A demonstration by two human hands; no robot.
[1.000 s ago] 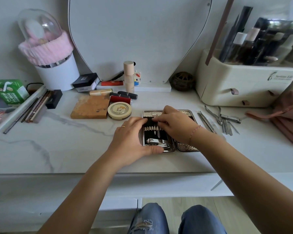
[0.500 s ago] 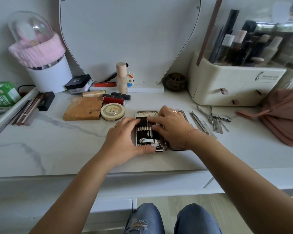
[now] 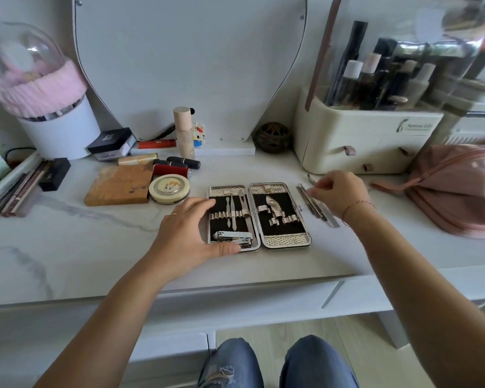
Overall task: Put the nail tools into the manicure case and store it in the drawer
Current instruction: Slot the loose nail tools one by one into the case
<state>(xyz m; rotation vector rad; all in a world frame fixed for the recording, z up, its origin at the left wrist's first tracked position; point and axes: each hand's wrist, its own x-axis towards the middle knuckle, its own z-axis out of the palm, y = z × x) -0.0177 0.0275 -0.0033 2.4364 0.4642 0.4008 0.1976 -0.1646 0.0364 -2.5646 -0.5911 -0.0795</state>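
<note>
Currently the manicure case (image 3: pixel 287 242) lies open and flat on the marble top (image 3: pixel 95 242), with clippers (image 3: pixel 233 236) and a few slim tools already strapped into its left half and the right half's loops empty. Loading is the step in hand, and the drawer comes later. The left hand (image 3: pixel 188 233) rests straight-fingered on the case's left edge, steadying it and gripping nothing. Just right of the case, the right hand (image 3: pixel 339 191) curls over the loose nail tools (image 3: pixel 317 210). Blur hides whether it has pinched one. The next move calls for lifting one tool clear and sliding it under a free loop.

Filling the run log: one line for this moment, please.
left hand rests on manicure case | right hand over loose tools | case open
</note>
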